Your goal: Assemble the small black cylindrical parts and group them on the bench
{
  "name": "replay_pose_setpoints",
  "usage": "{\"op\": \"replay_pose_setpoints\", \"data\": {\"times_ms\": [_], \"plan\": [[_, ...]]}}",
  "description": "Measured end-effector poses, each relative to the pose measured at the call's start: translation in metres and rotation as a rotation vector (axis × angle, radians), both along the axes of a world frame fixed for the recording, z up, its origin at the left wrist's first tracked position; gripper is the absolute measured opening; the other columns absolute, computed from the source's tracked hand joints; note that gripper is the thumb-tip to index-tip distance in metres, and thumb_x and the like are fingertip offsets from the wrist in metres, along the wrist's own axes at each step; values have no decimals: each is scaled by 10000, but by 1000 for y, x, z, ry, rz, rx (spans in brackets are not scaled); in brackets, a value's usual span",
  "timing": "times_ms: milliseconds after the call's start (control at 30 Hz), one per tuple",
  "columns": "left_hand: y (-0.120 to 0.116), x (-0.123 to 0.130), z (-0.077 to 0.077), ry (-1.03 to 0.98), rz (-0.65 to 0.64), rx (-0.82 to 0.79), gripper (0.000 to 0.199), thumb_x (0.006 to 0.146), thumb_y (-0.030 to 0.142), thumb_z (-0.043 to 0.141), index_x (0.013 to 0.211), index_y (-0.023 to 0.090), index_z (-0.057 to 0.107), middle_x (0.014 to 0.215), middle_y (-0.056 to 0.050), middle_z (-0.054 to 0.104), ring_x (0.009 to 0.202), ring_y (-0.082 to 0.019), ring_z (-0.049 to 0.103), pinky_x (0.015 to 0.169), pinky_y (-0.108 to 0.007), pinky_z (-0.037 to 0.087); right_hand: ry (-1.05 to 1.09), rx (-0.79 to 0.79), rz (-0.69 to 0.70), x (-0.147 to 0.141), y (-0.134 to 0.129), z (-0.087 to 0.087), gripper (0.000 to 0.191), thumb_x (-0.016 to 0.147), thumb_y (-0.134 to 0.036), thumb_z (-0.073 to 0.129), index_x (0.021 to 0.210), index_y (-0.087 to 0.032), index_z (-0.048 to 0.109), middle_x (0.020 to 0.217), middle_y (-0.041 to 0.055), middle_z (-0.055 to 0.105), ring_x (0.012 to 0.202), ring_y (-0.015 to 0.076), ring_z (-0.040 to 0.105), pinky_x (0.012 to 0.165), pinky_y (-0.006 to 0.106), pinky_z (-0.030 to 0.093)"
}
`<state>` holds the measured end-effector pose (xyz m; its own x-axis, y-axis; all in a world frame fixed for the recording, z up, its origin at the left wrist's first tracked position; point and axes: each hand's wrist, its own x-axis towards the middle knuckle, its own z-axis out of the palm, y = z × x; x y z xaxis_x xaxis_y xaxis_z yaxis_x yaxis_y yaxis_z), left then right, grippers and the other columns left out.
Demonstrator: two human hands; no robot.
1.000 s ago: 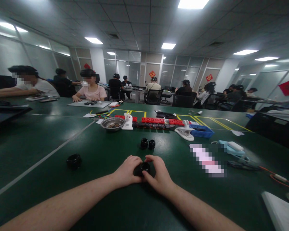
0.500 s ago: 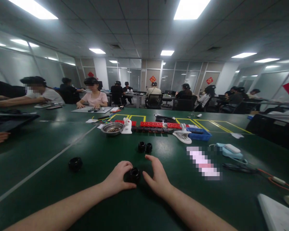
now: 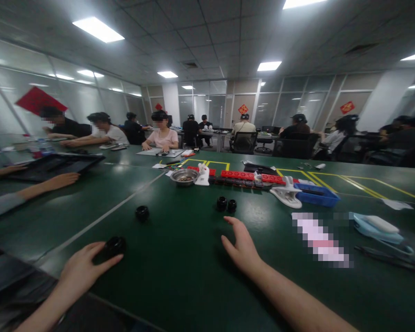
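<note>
My left hand [image 3: 85, 265] is closed around a glossy black round part [image 3: 115, 246] at the table's near left, its thumb in front and fingers behind. Whether the part rests on the green table [image 3: 180, 258] I cannot tell. Farther back, a similar black round part [image 3: 142, 212] stands alone by the pale line. My right hand [image 3: 244, 246] is open and holds nothing, thumb and fingers apart. Just beyond its fingertips sit two more black parts side by side, a larger one [image 3: 222, 204] and a smaller one [image 3: 232, 205].
Across the middle are a metal bowl [image 3: 184, 177] of small pieces, red blocks [image 3: 238, 174], a white clamp [image 3: 287, 196] and a blue tray [image 3: 318, 196]. A light-blue device [image 3: 376, 228] lies right. Another person's hand [image 3: 64, 180] is beside a black tray [image 3: 72, 162] at left.
The view has turned left. My left hand has carried the black part leftward, away from my right hand, toward the table's near left edge. My right hand stays open.
</note>
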<state>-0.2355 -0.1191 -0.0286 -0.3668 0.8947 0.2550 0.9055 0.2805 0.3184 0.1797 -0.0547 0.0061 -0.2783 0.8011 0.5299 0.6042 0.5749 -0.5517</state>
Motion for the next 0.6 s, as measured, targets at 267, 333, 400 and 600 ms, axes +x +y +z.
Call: {"op": "replay_pose_setpoints", "data": {"times_ms": [267,333,400,600], "plan": [[32,8,28,37,135,-52,591,633,642,490,1010,197,586,1151,-91,548,1051,-309,484,842,-407,362,-84,-65,-53,3,8,-1,438,763,-312,427,1168,-145,406,1081,125,525,1001,254,522,862,425,421],[37,8,25,27,132,-49,606,636,653,481,1014,190,579,1164,-105,535,1058,-321,472,848,-438,345,-104,-82,-80,4,9,0,443,764,-326,415,1164,-136,406,1081,130,527,1008,257,517,859,427,420],[40,8,23,14,113,-51,619,629,663,482,1010,184,576,1164,-116,529,1059,-324,466,857,-451,333,-110,-88,-103,6,11,-1,444,762,-334,405,1160,-135,405,1094,132,525,1023,257,509,871,429,410],[42,19,27,52,10,-35,656,620,692,467,1005,170,568,1141,-120,530,1062,-317,453,902,-470,288,-102,-117,-157,10,20,-4,452,764,-353,401,1161,-137,400,1129,130,514,1028,255,510,874,432,406]]}}
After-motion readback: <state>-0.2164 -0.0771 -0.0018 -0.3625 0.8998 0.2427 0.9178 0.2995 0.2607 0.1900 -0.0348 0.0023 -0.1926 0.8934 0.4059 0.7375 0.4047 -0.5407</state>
